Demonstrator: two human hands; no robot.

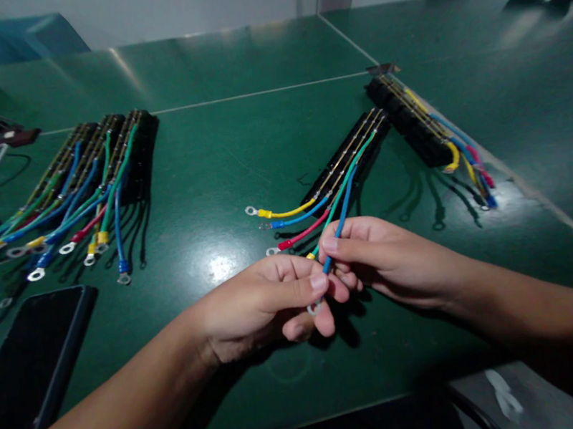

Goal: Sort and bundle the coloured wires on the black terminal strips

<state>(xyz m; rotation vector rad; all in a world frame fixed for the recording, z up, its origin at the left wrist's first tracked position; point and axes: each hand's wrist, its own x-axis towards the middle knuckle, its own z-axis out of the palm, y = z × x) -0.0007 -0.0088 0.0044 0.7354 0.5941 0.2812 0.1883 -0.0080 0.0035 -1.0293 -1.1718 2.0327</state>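
Hands: two, one left hand (266,294) and one right hand (385,257). Black wired strips: five, being three left strips (147,157), one middle strip (333,163) and one right strip (407,123). Wires on the middle strip: five, comprising two blue wires (342,213), one yellow wire (294,212), one red wire (310,228) and one green wire (347,168). Ring lugs (250,211) visible on these: four. Wires on the left strips overlap; count not established. Phones: one phone (32,363), near left.

Dim in here, and there's a white glare burning on the table (220,268) just beyond the left hand (264,294)! Wires (452,155) past the right hand (385,257) cast dark shadows; far corners smear, stretched.
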